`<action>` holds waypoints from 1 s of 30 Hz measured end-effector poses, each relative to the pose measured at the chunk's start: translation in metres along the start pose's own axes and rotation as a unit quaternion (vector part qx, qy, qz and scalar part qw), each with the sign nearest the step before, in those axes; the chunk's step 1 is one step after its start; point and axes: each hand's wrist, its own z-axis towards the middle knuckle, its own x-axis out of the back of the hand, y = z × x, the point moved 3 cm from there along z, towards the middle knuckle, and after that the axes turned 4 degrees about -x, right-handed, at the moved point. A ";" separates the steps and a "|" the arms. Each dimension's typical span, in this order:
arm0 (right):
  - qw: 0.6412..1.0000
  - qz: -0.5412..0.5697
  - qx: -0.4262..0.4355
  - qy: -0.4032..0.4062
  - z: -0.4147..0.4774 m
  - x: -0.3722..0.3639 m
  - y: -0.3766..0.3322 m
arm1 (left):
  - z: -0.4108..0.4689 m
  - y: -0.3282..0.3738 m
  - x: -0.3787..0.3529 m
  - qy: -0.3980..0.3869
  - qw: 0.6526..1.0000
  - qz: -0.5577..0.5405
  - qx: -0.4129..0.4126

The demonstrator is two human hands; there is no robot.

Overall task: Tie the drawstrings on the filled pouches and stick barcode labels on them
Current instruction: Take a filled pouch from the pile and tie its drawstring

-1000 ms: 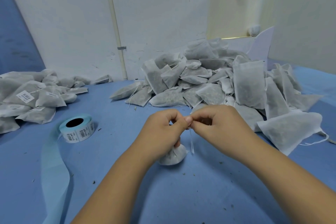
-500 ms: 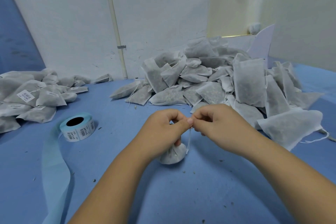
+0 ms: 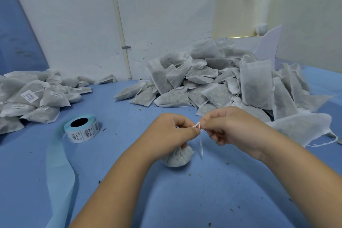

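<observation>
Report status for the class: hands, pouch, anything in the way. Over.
Left hand, right hand both pinching drawstring. Pouch on table, neck gathered, knot unfinished. Label roll off left, nothing blocking.

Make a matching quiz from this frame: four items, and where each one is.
Items
1. label roll
2. drawstring
3. barcoded pouches
4. big pouch heap

Places
A. rear right of the table
B. far left of the table
C. pinched by left hand and right hand, above the gathered pouch
D. left of the left hand, blue liner trailing toward the camera

Pairs: 1-D, 2-C, 3-B, 4-A
</observation>
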 end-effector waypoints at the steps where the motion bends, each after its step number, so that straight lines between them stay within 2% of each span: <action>1: 1.000 0.001 0.002 0.005 0.000 0.000 0.000 | 0.000 0.000 0.000 -0.002 1.000 -0.003 0.006; 7: 0.998 -0.022 0.037 0.041 0.000 0.001 0.000 | 0.001 -0.003 0.002 -0.003 0.999 -0.013 0.039; 12: 0.992 -0.073 0.070 0.079 -0.001 0.002 -0.002 | 0.001 -0.003 0.002 -0.012 0.999 -0.032 0.035; 19: 0.984 -0.083 0.108 0.111 0.001 0.003 -0.001 | 0.001 -0.004 0.001 0.000 0.999 -0.044 0.027; 26: 0.961 -0.180 0.176 0.119 -0.001 -0.001 -0.005 | 0.003 -0.003 -0.001 0.018 0.998 -0.053 0.013; 30: 0.955 -0.202 0.182 0.116 -0.003 -0.001 -0.006 | 0.004 -0.004 -0.002 0.034 0.998 -0.047 0.014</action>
